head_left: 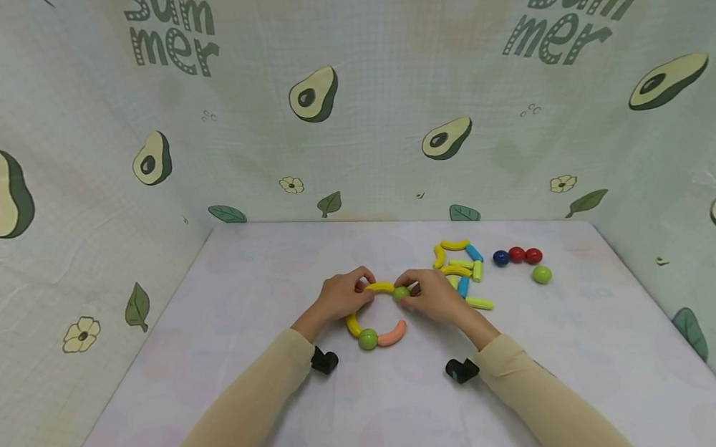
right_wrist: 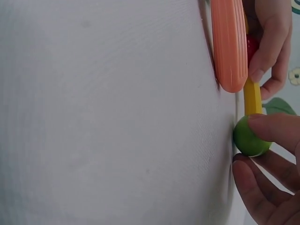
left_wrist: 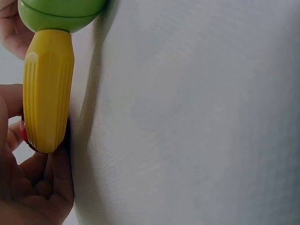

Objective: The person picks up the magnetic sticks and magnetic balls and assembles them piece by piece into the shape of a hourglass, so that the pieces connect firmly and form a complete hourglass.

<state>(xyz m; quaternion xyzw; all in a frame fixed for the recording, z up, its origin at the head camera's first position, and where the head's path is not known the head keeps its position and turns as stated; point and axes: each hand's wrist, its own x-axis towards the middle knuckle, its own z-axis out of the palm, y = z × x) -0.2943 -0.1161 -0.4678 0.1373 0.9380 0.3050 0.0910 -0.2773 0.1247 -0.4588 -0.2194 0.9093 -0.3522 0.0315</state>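
Note:
On the pale table, several small toy pieces lie in an open ring. My left hand (head_left: 343, 295) pinches a red ball (right_wrist: 252, 46) at the ring's far left, mostly hidden by the fingers. From there a curved yellow stick (head_left: 380, 287) reaches to a green ball (head_left: 401, 293), which my right hand (head_left: 432, 294) pinches between thumb and fingers. Below the left hand, another yellow stick (head_left: 353, 325) meets a second green ball (head_left: 367, 339). A curved salmon stick (head_left: 392, 334) extends rightward from that ball, its free end pointing toward the right hand.
Just beyond the right hand stands a figure of yellow, blue and lime sticks (head_left: 477, 271). Farther right are a dark blue ball (head_left: 501, 258), two red balls (head_left: 516, 254) and a green ball (head_left: 541, 274). Avocado-print cloth (head_left: 379, 171) walls the table's back and sides.

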